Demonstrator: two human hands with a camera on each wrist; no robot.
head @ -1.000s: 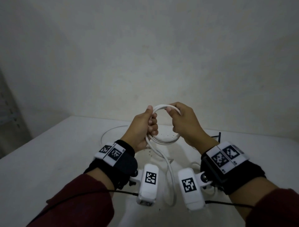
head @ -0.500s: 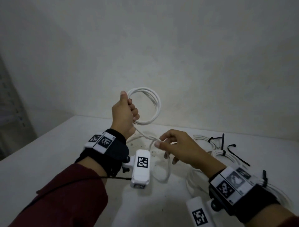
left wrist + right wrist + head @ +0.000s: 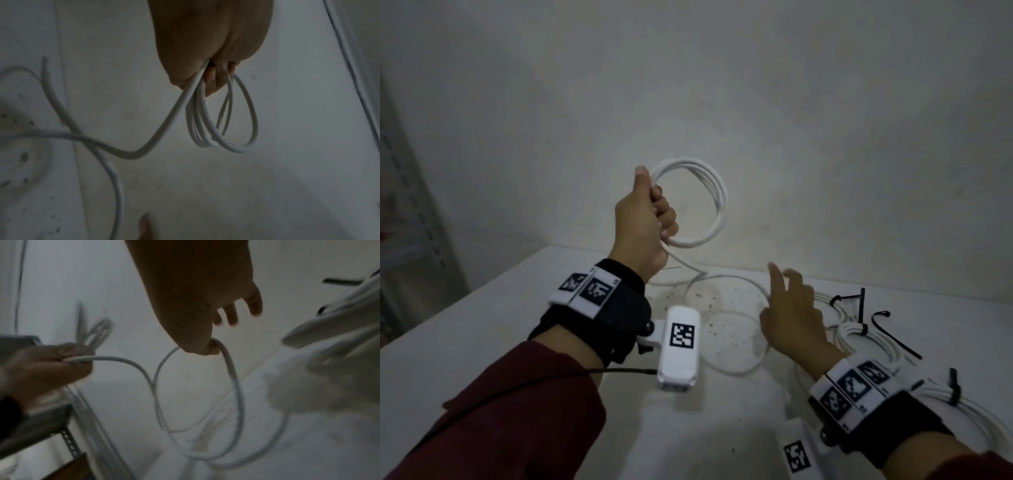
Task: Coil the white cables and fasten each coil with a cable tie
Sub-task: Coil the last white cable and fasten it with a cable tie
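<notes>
My left hand is raised above the table and grips a white cable coil of several loops in its fist. The left wrist view shows those loops hanging from the curled fingers. From the fist the rest of the cable trails down into loose loops on the table. Lower and to the right is my right hand, fingers spread and index finger straight. In the right wrist view the loose cable lies across the thumb, and that picture is blurred.
The white table ends at a pale wall. At the right lie coiled white cables bound with black ties, with loose black cable ties between them. A metal shelf stands at the far left.
My right hand let go of the coil and dropped right to the loose cable, then spread its fingers. My left hand lifted the coil up and to the left.
</notes>
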